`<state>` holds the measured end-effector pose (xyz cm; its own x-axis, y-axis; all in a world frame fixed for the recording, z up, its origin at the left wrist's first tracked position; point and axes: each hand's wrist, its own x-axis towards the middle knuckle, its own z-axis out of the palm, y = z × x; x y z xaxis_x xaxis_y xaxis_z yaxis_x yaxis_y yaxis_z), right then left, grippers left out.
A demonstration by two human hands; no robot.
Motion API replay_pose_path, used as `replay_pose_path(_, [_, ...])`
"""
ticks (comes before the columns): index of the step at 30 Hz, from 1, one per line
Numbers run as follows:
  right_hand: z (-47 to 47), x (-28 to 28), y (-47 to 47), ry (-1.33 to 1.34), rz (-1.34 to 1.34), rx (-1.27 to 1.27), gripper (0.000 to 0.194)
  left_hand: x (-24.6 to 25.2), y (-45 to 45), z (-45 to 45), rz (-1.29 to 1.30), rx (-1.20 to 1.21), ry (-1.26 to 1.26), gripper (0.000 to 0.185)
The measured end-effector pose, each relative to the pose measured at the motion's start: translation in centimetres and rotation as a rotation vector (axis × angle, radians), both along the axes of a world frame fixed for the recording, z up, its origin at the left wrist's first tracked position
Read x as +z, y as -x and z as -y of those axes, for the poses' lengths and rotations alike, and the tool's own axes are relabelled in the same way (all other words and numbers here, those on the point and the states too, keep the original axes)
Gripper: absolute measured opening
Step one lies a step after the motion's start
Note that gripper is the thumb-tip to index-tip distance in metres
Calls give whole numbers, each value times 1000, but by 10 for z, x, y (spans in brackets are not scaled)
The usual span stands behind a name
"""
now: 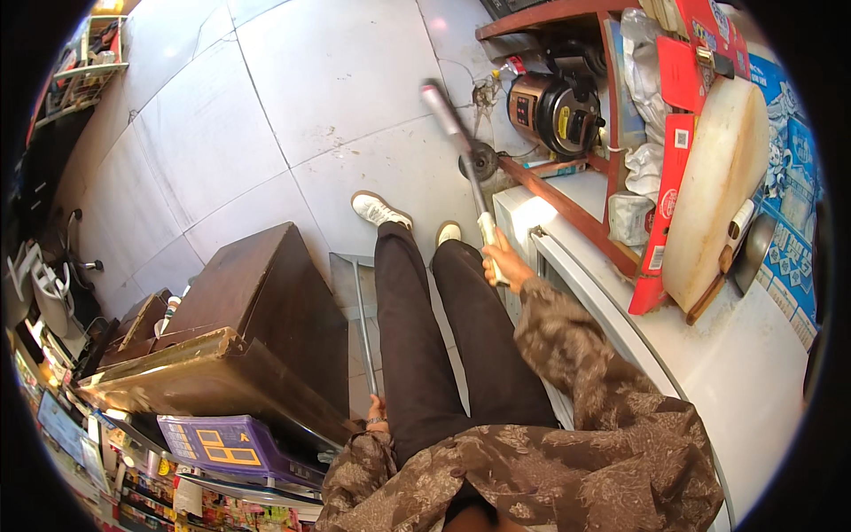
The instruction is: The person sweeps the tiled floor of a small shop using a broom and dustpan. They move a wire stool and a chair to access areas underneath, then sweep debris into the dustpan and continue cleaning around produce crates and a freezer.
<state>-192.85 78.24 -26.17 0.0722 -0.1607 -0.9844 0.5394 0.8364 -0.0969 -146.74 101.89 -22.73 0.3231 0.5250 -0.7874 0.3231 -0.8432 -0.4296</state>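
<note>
My right hand (507, 264) is closed around the pale grip of a vacuum or broom-like handled tool (472, 173); its far end is blurred, over the tiled floor beside the wooden shelf. Low beside my left leg, my left hand (377, 407) holds the metal handle of a long-handled dustpan (362, 319). The pan end rests on the floor left of my legs, partly hidden by the brown cabinet. A round dark floor drain (484, 161) lies just behind the tool's shaft.
A brown wooden cabinet (266, 286) stands at my left. To the right are a white chest freezer (718, 359), a red-brown shelf frame (565, 206), an electric pressure cooker (555, 113), and a thick cutting board (718, 193) with a knife beside it. Dirt specks (336, 143) lie on the floor tiles.
</note>
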Motion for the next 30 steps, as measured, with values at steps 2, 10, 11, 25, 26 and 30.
replay_pose_path(2, [-10,8,-8,-33,-16,36,77,-1,0,3,-54,53,-47,59])
replay_pose_path(10, [5,-12,12,33,-309,-10,78,-8,-27,-9,-310,376,50,70])
replay_pose_path(11, [8,-17,11,54,-297,-30,79,-10,-29,-15,-312,439,80,71])
replay_pose_path(25, [1,2,2,73,-309,-21,78,-35,-27,-53,-1183,2003,-16,76])
replay_pose_path(26, [8,-6,-1,-30,-255,26,77,-38,-28,-58,-1176,2002,-14,76])
replay_pose_path(30, [8,-4,-22,-2,-117,114,75,-77,0,-77,-1165,1997,-13,75])
